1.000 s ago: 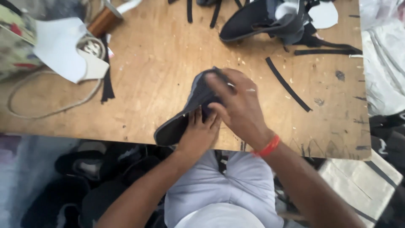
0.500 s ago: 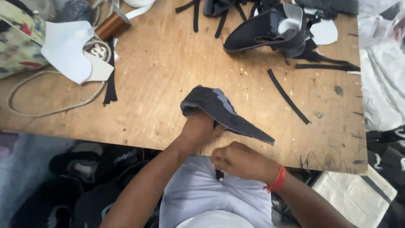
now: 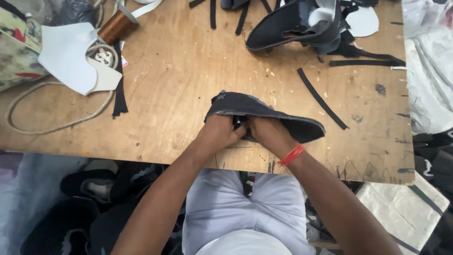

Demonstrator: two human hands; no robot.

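Observation:
A dark grey knitted shoe upper [image 3: 264,111] lies near the front edge of the wooden table [image 3: 179,89], its toe end pointing right. My left hand [image 3: 221,133] grips its near edge at the heel side. My right hand [image 3: 268,133], with a red band on the wrist, holds the same edge right beside it. The fingers of both hands are tucked under the fabric and partly hidden.
More dark shoe uppers [image 3: 297,21] and black strips [image 3: 321,98] lie at the back right. White cut pieces [image 3: 71,59], a brown thread spool [image 3: 115,27] and a pale cord [image 3: 52,125] sit at the left. Dark shoes [image 3: 89,189] lie under the table.
The head view has shifted. My right hand came back up from the table's edge to the upper, which now lies flatter with its long end to the right. Both hands now hold it.

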